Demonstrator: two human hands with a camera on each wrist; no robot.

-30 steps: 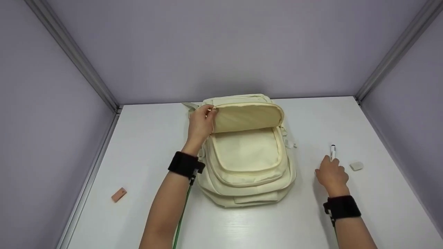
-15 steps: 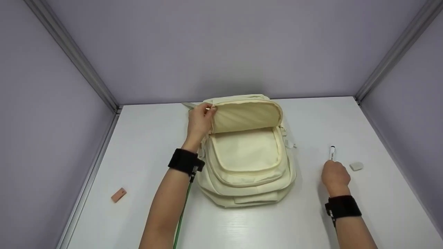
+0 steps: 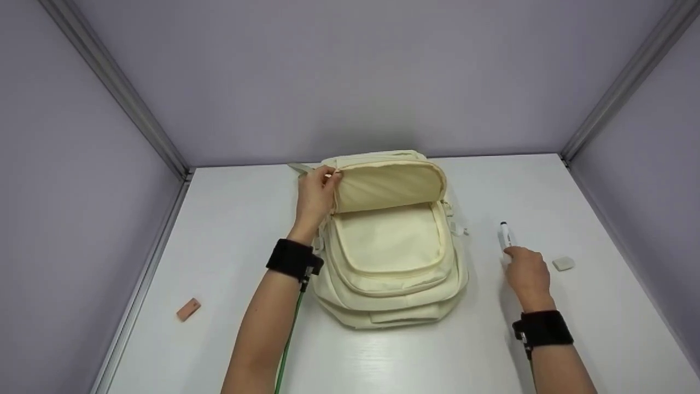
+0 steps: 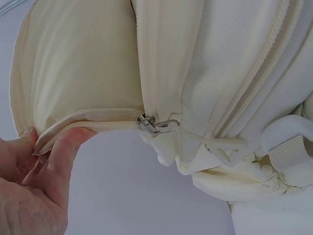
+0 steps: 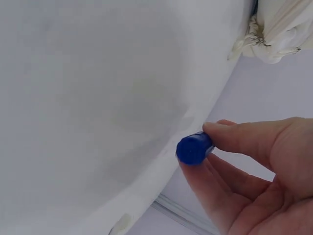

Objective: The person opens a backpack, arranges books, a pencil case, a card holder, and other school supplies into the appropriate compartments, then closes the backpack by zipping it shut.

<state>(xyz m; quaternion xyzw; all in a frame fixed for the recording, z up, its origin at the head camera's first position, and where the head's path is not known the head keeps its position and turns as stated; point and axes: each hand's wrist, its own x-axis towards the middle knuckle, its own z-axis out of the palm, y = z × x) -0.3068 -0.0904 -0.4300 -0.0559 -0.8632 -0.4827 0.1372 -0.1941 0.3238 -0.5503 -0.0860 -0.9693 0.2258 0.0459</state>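
A cream backpack [image 3: 391, 241] lies on the white table, its front pocket unzipped and the flap [image 3: 391, 186] folded up. My left hand [image 3: 316, 198] pinches the flap's edge at its upper left corner. The left wrist view shows thumb and fingers on the zipper tape, with the metal zipper pull [image 4: 151, 125] hanging by the pocket's side. To the right of the backpack, my right hand [image 3: 528, 276] holds a white marker [image 3: 506, 234] between thumb and fingers. Its dark-capped end points away from me, while the blue end [image 5: 192, 150] faces the right wrist camera.
A small pale block [image 3: 563, 264] lies just right of my right hand. At the table's left is a small orange-pink block [image 3: 188, 309]. Grey-lilac panels [image 3: 361, 76] with metal frame posts enclose the table on the back and both sides.
My right hand has closed around the marker, and the marker has shifted left and tilted toward the backpack. My left hand stays at the flap with hardly any movement.
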